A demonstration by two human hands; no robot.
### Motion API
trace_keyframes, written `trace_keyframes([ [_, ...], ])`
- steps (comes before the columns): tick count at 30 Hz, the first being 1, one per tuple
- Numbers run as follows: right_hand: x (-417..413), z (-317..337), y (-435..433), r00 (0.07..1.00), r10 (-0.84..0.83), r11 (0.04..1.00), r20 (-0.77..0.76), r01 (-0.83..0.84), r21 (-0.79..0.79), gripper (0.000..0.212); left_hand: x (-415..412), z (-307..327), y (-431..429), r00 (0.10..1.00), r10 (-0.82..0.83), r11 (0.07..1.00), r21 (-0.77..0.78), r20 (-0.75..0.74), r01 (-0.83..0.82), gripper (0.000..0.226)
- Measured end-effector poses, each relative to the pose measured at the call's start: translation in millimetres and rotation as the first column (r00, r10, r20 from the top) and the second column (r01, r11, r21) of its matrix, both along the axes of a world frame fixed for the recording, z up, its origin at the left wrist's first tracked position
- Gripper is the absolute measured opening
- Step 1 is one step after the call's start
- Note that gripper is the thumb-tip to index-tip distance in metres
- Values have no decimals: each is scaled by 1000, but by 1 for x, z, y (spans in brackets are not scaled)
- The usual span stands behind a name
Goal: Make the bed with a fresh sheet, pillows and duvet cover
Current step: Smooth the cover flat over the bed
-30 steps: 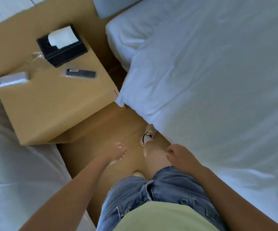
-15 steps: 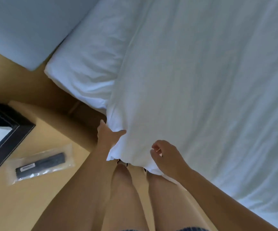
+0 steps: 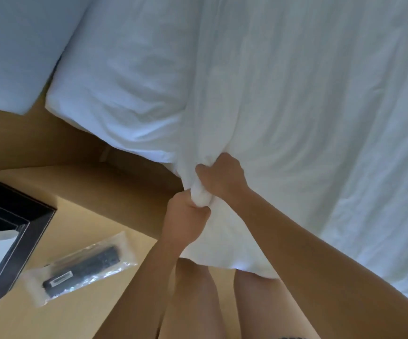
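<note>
A white duvet (image 3: pixel 308 106) is spread across the bed and marked by long, soft creases. Its near corner is gathered into a tight bunch at the bed's edge, where it is gripped by the left hand (image 3: pixel 185 218) from below and the right hand (image 3: pixel 222 177) from above. A loose flap is left hanging beneath the bunch. A wrinkled white pillow (image 3: pixel 124 94) is laid to the left, its right side overlapped by the duvet's edge.

Soft, cool daylight, perhaps from above; slight motion blur, wide-angle stretching at the edges.
</note>
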State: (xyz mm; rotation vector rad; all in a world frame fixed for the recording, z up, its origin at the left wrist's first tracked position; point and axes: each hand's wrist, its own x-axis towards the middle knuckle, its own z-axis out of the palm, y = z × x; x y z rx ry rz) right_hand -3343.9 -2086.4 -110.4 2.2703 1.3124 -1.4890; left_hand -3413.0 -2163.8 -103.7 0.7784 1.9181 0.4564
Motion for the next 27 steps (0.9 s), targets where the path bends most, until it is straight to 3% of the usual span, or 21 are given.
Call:
trace_keyframes([
  [1, -2, 10, 7, 997, -40, 999, -66, 41, 16, 19, -10, 13, 6, 990, -29, 998, -47, 136, 36, 24],
  [3, -17, 38, 17, 970, -122, 985, -209, 144, 91, 20, -44, 39, 21, 962, -22, 1000, 12, 271, 20, 43],
  [5, -49, 72, 30, 939, -128, 952, -318, 207, 227, 29, -80, 70, 40, 975, 10, 987, 154, 223, -45, 47],
  [8, -118, 105, 67, 903, -42, 858, -427, 252, 448, 33, -144, 107, 80, 996, 75, 929, 360, 41, -85, 27],
  [10, -164, 103, 94, 881, 30, 823, -472, 246, 512, 26, -191, 106, 108, 983, 129, 921, 384, -127, -72, 22],
  [12, -196, 77, 113, 902, 107, 863, -419, 125, 489, 30, -224, 80, 128, 961, 156, 954, 288, -227, -87, 20],
  [16, -201, -16, 113, 920, 265, 949, -288, -196, 246, 52, -236, -12, 124, 887, -16, 994, -106, -461, -37, 7],
  [19, -185, -49, 97, 860, 333, 939, -388, -265, 218, 47, -229, -48, 122, 882, -70, 956, -283, -467, -74, 35],
  [21, -168, -50, 91, 811, 369, 924, -453, -271, 268, 45, -218, -55, 130, 861, -86, 969, -245, -501, -45, 54],
  [22, -157, -48, 89, 795, 445, 882, -414, -308, 356, 46, -209, -52, 136, 862, -66, 982, -187, -502, -34, 62],
  [24, -131, -42, 91, 793, 589, 709, -159, -411, 573, 47, -190, -39, 150, 884, -5, 1000, -10, -468, 1, 71],
  [25, -117, -37, 98, 803, 596, 622, -6, -457, 636, 49, -182, -33, 160, 898, 8, 995, 97, -441, 39, 73],
  [27, -90, -31, 121, 810, 549, 539, 206, -532, 653, 57, -169, -20, 188, 929, 9, 962, 257, -369, 93, 74],
])
